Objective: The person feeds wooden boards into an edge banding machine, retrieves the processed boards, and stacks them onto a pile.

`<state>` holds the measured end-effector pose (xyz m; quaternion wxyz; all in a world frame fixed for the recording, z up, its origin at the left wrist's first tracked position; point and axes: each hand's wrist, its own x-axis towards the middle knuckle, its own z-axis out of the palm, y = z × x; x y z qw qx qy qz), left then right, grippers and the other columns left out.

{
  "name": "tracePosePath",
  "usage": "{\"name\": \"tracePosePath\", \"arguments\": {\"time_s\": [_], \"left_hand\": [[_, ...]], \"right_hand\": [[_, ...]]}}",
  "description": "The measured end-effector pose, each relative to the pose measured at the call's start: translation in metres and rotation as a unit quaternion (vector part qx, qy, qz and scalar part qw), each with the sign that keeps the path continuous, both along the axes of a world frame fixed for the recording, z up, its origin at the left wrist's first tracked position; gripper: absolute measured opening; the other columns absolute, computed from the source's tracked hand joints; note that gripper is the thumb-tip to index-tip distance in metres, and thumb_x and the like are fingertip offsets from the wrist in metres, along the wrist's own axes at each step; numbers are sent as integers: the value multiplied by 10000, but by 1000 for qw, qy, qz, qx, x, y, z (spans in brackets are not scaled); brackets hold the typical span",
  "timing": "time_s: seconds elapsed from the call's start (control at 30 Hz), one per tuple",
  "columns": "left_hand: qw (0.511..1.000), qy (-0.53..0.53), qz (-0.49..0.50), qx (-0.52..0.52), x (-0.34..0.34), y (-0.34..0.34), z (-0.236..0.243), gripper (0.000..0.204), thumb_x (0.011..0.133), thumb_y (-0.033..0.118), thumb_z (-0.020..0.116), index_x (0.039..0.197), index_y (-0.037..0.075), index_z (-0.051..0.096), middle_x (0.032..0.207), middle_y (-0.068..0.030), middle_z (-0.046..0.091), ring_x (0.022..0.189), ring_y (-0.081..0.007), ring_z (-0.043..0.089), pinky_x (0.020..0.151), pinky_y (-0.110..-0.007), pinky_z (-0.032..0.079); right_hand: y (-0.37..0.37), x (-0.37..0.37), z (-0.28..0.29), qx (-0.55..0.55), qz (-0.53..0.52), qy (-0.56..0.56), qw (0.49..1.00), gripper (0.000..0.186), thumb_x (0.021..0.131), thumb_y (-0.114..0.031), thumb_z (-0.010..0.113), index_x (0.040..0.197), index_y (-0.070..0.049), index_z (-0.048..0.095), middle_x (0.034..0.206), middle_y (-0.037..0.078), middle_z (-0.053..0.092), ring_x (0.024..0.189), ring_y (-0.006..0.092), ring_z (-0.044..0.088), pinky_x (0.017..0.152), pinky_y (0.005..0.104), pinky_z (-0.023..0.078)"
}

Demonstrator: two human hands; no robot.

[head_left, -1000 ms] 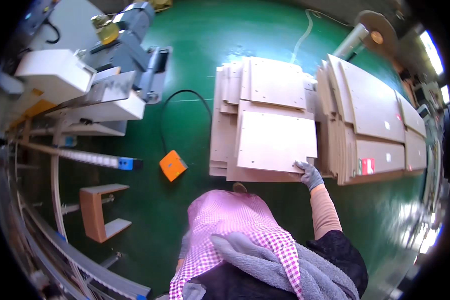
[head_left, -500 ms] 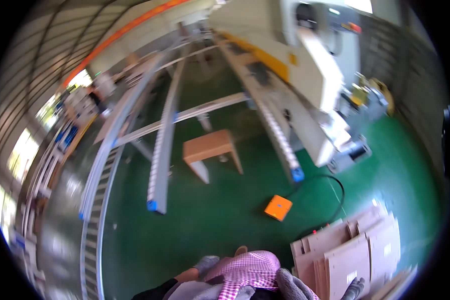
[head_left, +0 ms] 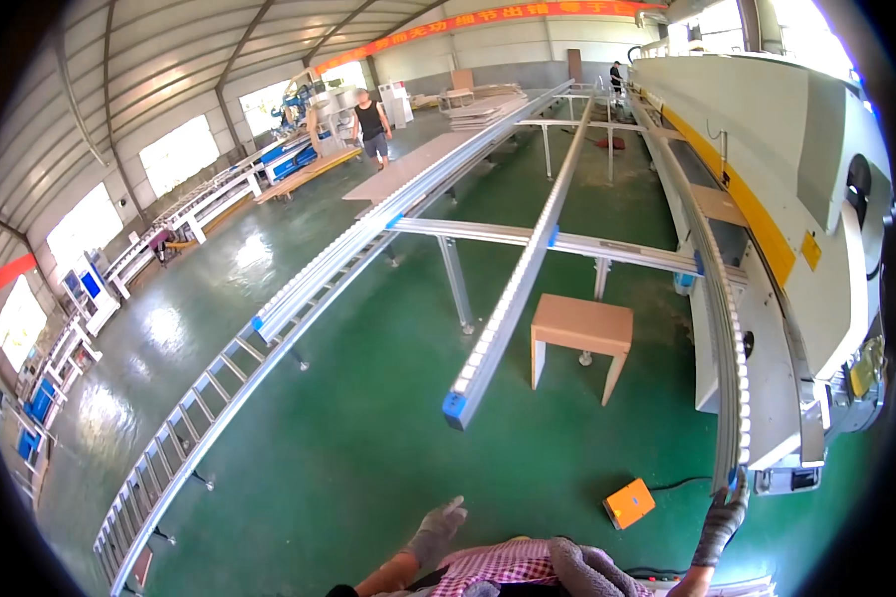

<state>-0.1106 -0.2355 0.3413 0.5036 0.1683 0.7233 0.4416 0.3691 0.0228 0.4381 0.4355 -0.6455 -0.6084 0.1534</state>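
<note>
My left hand (head_left: 436,529), in a grey work glove, is low in front of me over the green floor. Its fingers are stretched out and nothing is in them. My right hand (head_left: 721,521), also gloved, reaches to the near end of the right roller rail (head_left: 731,398). Its fingers point up beside the rail's blue end cap, spread rather than wrapped; whether they touch it I cannot tell. An orange box (head_left: 629,503) with a dark cable lies on the floor between my hands, nearer the right one.
A middle roller rail (head_left: 513,328) ends ahead of me, joined by a crossbar (head_left: 607,247). A brown stool-like stand (head_left: 581,324) is beneath. A ladder-like conveyor (head_left: 204,408) runs at left, a large white machine (head_left: 767,129) at right. One person (head_left: 371,127) stands far off, another (head_left: 616,76) farther.
My view has swung right and steadied. My left hand has come forward with fingers out. My right hand has moved from beside the stacked panels to the right rail's end.
</note>
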Motion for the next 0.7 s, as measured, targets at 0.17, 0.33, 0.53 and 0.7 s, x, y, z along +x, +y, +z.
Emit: {"name": "tracePosePath", "arguments": {"time_s": [0.17, 0.33, 0.53, 0.7], "left_hand": [[855, 466, -33, 227, -79, 42, 140, 965, 831, 278, 683, 1489, 42, 17, 1493, -217, 197, 1343, -339, 301, 1100, -427, 277], [762, 394, 154, 490, -143, 100, 311, 1106, 800, 136, 688, 1467, 142, -194, 1552, -186, -43, 1156, -342, 514, 751, -325, 557], [407, 660, 282, 565, -168, 152, 400, 752, 916, 464, 545, 1497, 197, 150, 1310, -250, 468, 927, -294, 652, 738, -396, 569], [917, 96, 84, 378, -235, 252, 367, 740, 905, 403, 576, 1478, 133, 194, 869, -125, 640, 636, -224, 632, 528, -339, 531]], "right_hand": [[86, -72, 33, 81, -29, -158, 984, 560, 826, -49, 589, 1362, -35, 427, 1411, 195, 399, 1314, 334, 373, 1117, 368, 276], [139, -78, 51, 89, -34, -186, 978, 543, 889, -70, 534, 1408, -48, 375, 1488, 193, 293, 1393, 329, 253, 1160, 395, 166], [153, -47, 44, 5, -10, -59, 998, 502, 994, -164, 392, 1473, -102, 254, 1505, 159, 271, 1384, 270, 280, 1149, 334, 201], [200, 9, -8, -31, 28, -82, 996, 481, 994, -118, 380, 1464, -100, 280, 1502, 163, 270, 1377, 265, 297, 1140, 327, 222]]}}
